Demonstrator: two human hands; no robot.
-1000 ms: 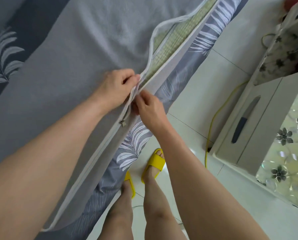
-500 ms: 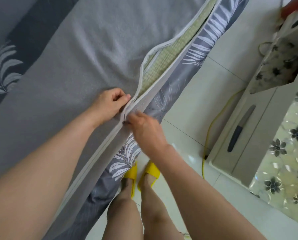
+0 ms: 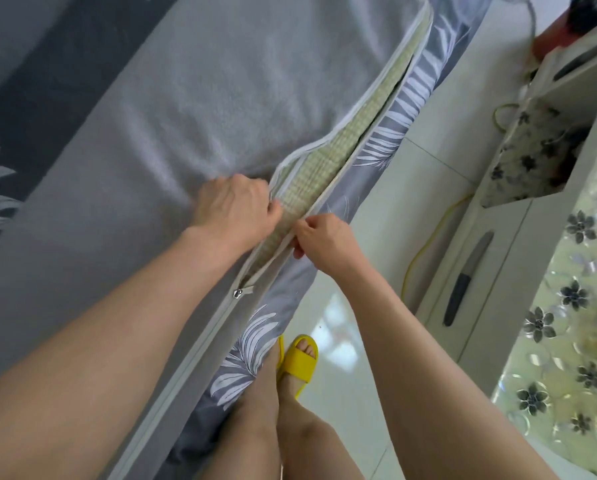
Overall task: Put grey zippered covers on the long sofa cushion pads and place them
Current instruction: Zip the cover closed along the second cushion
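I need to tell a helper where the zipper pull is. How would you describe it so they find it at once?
Start at the long grey cover and follow its white zipper edge nearest the floor. Just below the left hand, where the gap over the green pad closes, sits the zipper pull, the only shiny metal piece there.

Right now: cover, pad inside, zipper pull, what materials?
Grey cover: soft napped fabric, terry-like, matte fuzzy surface. Cushion pad: pale green woven face, looks like mat or coarse textile; core hidden. Zipper pull: shiny silver, probably metal.

Glossy white tiled floor [image 3: 366, 216], white cabinet [image 3: 491, 271] at right, floral glossy tabletop [image 3: 574, 341], yellow cord [image 3: 425, 251]
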